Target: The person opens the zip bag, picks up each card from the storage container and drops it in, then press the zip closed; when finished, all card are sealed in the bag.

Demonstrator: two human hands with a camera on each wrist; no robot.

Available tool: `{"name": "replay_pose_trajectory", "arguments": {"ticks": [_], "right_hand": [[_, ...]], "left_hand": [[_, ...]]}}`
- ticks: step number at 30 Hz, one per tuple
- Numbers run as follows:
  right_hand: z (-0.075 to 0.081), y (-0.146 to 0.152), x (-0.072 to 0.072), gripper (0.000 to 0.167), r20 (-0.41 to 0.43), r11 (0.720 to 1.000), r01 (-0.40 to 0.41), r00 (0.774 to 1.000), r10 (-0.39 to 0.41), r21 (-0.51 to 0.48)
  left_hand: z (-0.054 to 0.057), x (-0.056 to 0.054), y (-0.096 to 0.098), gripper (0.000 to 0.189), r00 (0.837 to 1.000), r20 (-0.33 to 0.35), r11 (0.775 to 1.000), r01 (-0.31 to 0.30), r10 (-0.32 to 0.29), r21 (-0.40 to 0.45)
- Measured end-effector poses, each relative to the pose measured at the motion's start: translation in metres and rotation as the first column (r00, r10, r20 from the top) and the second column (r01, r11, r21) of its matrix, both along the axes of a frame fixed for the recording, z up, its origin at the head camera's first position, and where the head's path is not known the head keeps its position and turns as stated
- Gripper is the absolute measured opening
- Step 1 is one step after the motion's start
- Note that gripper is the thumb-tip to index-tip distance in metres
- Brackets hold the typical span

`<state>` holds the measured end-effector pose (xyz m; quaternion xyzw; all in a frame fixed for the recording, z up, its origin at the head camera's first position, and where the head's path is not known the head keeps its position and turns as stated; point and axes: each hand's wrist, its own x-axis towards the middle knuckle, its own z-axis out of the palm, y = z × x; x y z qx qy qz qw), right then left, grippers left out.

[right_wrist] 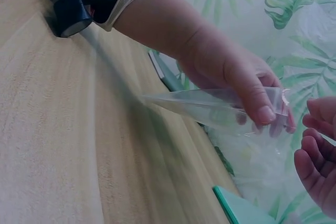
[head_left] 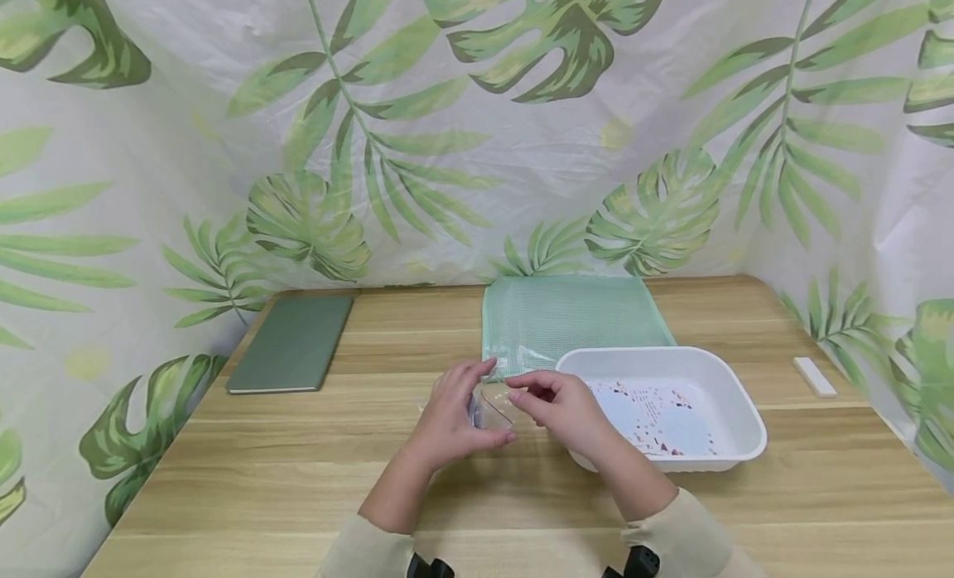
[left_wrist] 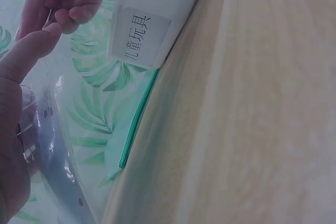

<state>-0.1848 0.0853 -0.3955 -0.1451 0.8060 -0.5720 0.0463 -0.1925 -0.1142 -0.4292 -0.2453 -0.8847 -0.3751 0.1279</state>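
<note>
A clear plastic bag (right_wrist: 210,109) is in my left hand (head_left: 450,416), whose thumb and fingers curve round it. In the left wrist view, the crinkled plastic (left_wrist: 55,150) shows a bluish part with small dark spots. My right hand (head_left: 562,408) is close by at the bag's right edge, its thumb and index fingertips brought together on the thin film. Seen from the right wrist, the fingers of that right hand (right_wrist: 320,153) are bent; the film between them is hard to make out. Both hands are held above the wooden table.
Right of the hands stands a white tray (head_left: 745,429) with a light-blue, red-specked layer inside; its side bears a label (left_wrist: 140,36). Behind lies a green mesh pouch (head_left: 574,313). A dark green notebook (head_left: 294,344) lies left, a small white block (head_left: 815,377) right.
</note>
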Motion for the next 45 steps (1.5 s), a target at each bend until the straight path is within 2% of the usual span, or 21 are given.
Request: {"name": "replay_pose_trajectory", "arguments": {"ticks": [4, 7, 11, 15, 18, 22, 27, 32, 39, 45], "right_hand": [[0.004, 0.019, -0.004, 0.026, -0.043, 0.999, 0.043, 0.998, -0.042, 0.019], [0.008, 0.044, -0.011, 0.028, -0.042, 0.993, 0.11, 0.993, -0.108, 0.051], [0.01, 0.083, -0.02, 0.033, -0.008, 0.969, 0.193, 0.981, -0.194, 0.156], [0.007, 0.115, -0.028, 0.039, 0.023, 0.936, 0.204, 0.975, -0.219, 0.286], [0.0, 0.134, -0.035, 0.042, 0.037, 0.904, 0.171, 0.979, -0.201, 0.391], [-0.009, 0.155, -0.047, 0.04, 0.034, 0.846, 0.088, 0.992, -0.125, 0.526], [-0.016, 0.169, -0.055, 0.036, 0.049, 0.782, -0.003, 0.998, -0.035, 0.624], [-0.022, 0.167, -0.059, 0.038, 0.029, 0.752, -0.029, 0.999, 0.014, 0.659], [-0.03, 0.147, -0.069, 0.045, 0.026, 0.715, -0.055, 0.998, 0.052, 0.696], [-0.035, 0.136, -0.069, 0.048, 0.031, 0.676, -0.078, 0.996, 0.082, 0.733]], "left_hand": [[-0.001, 0.0, -0.002, 0.095, 1.0, 0.005, 1.0, -0.005, 0.005, 0.011], [-0.001, 0.0, -0.003, 0.095, 1.0, 0.022, 1.0, -0.022, 0.021, 0.02], [-0.002, -0.001, -0.005, 0.096, 0.997, 0.068, 0.999, -0.044, 0.042, 0.028], [-0.002, -0.001, -0.007, 0.096, 0.994, 0.1, 0.998, -0.053, 0.05, 0.026], [-0.003, -0.001, -0.007, 0.096, 0.994, 0.096, 0.998, -0.053, 0.05, 0.027], [-0.003, -0.001, -0.007, 0.097, 0.995, 0.088, 0.998, -0.05, 0.047, 0.036], [-0.003, -0.002, -0.007, 0.096, 0.995, 0.085, 0.998, -0.048, 0.045, 0.039], [-0.003, -0.003, -0.006, 0.096, 0.995, 0.091, 0.998, -0.045, 0.041, 0.039], [-0.004, -0.002, -0.006, 0.096, 0.994, 0.098, 0.998, -0.046, 0.042, 0.041], [-0.004, -0.002, -0.004, 0.095, 0.996, 0.079, 0.999, -0.034, 0.031, 0.04]]}}
